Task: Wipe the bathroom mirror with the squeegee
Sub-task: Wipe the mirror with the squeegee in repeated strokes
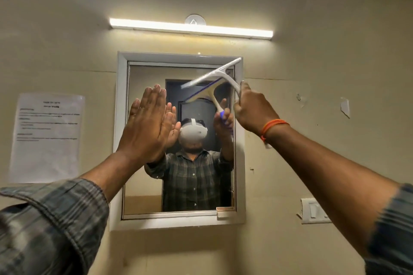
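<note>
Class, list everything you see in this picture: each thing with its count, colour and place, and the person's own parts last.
mirror: one, pale grey frame, centre of wall
squeegee: one, white with blue strip, at mirror's upper right
tube light: one, lit, above mirror
paper notice: one, white, left of mirror
wall switch: one, white, lower right of mirror
wrist thread: one, orange, right wrist
left hand: open, flat at mirror's left side
right hand: gripping squeegee handle

Squeegee (214,78): white body, blue strip along the blade. Mirror (152,185) frame pale grey-white; wall (312,118) beige. Sleeve (51,225) grey-blue plaid; orange thread (273,126) at right wrist.
</note>
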